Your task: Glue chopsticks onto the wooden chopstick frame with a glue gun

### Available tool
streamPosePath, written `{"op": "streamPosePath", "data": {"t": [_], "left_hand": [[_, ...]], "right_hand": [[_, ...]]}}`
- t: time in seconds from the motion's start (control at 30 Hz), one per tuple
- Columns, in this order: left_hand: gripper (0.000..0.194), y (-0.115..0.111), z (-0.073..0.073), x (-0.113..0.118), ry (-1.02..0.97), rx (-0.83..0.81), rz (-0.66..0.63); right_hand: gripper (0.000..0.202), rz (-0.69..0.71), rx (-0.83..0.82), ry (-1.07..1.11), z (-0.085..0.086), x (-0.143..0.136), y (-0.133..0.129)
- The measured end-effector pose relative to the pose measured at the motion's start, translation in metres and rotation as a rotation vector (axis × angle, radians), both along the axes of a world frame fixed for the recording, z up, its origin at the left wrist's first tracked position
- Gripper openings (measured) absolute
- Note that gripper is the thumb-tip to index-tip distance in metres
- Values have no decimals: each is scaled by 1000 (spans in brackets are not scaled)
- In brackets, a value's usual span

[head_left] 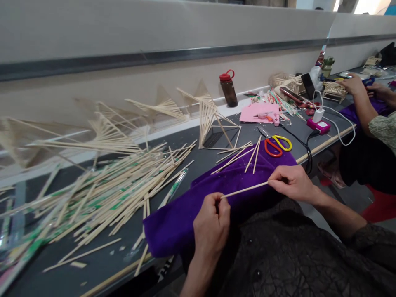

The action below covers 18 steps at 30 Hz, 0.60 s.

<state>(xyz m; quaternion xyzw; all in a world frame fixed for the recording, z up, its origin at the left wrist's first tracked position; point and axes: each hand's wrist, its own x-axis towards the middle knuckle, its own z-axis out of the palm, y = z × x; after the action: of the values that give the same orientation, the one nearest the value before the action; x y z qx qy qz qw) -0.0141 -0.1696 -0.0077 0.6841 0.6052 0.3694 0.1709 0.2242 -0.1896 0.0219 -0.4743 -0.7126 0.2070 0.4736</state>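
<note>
One thin wooden stick [246, 190] is stretched between my two hands, above a purple cloth [176, 218]. My left hand [213, 218] pinches its left end. The right end is between the closed thumb and fingers of my right hand [292, 183]. Several loose sticks [235, 159] lie on the cloth beyond my hands. Scissors [274, 144] with one red and one yellow handle rest at the cloth's far right corner. A framework of joined sticks [208, 123] stands just behind the cloth.
A large pile of sticks and plastic wrappers [123, 189] covers the left of the table. Behind are a red-capped bottle [229, 88], pink paper [258, 112] with a glue gun [269, 117], and a magenta power adapter [318, 125] with cables. Another person's hand [354, 84] is at right.
</note>
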Motion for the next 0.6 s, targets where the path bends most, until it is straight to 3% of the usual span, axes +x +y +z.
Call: {"op": "streamPosePath", "data": {"t": [0.13, 0.23, 0.43, 0.6], "left_hand": [[10, 7, 19, 4, 66, 39, 39], [12, 10, 25, 3, 104, 37, 27], [15, 14, 15, 0, 251, 118, -20], [18, 34, 14, -14, 403, 163, -46]], "right_hand": [[19, 11, 107, -6, -1, -6, -6], [19, -12, 84, 28, -6, -6, -3], [19, -29, 55, 92, -12, -8, 4], [15, -125, 47, 184, -15, -3, 11]]}}
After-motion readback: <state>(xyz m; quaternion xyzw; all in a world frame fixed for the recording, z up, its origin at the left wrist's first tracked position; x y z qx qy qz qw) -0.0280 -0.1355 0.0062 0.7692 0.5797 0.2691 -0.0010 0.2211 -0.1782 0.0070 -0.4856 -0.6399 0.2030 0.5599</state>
